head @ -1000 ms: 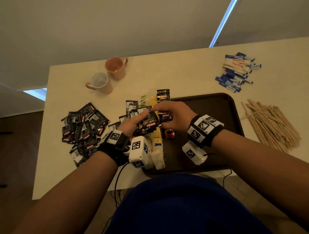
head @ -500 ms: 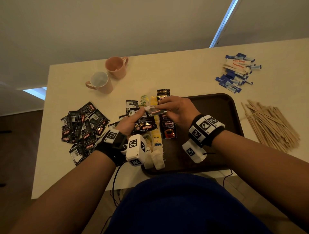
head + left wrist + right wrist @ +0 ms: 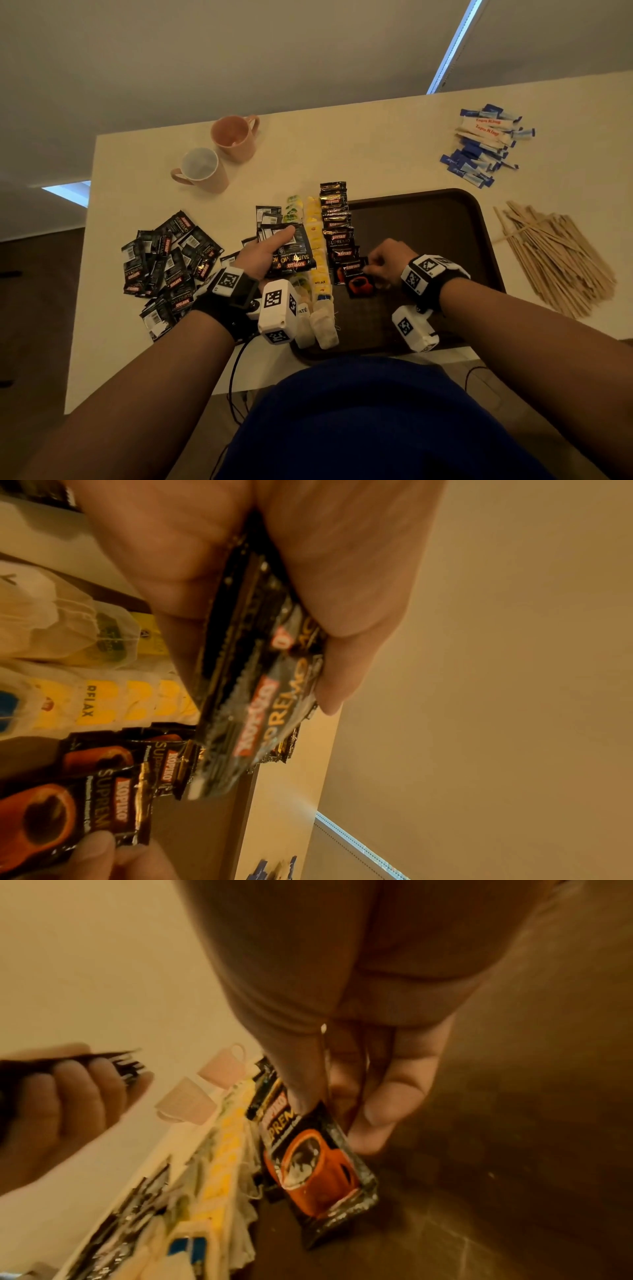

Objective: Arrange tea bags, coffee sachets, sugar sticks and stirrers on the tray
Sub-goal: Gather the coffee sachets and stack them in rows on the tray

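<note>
My left hand [image 3: 270, 251] grips a stack of black coffee sachets [image 3: 289, 253] above the tray's left edge, thumb on top; the same stack [image 3: 260, 702] fills the left wrist view. My right hand [image 3: 383, 262] pinches one coffee sachet [image 3: 358, 281] at the near end of a row of sachets [image 3: 337, 222] on the dark brown tray [image 3: 428, 240]. In the right wrist view that sachet [image 3: 322, 1167] lies on the tray under my fingertips [image 3: 380, 1110]. Rows of yellow and white tea bags [image 3: 317, 260] lie left of the coffee row.
A loose heap of coffee sachets [image 3: 164, 260] lies on the table at the left. Two pink mugs [image 3: 219, 154] stand at the back. Blue and white sugar sticks [image 3: 486, 144] and a pile of wooden stirrers [image 3: 555, 253] lie to the right of the tray.
My right hand took a sachet from the stack in my left hand and brought it down and toward me, to the near end of the coffee row. The left hand stayed about where it was.
</note>
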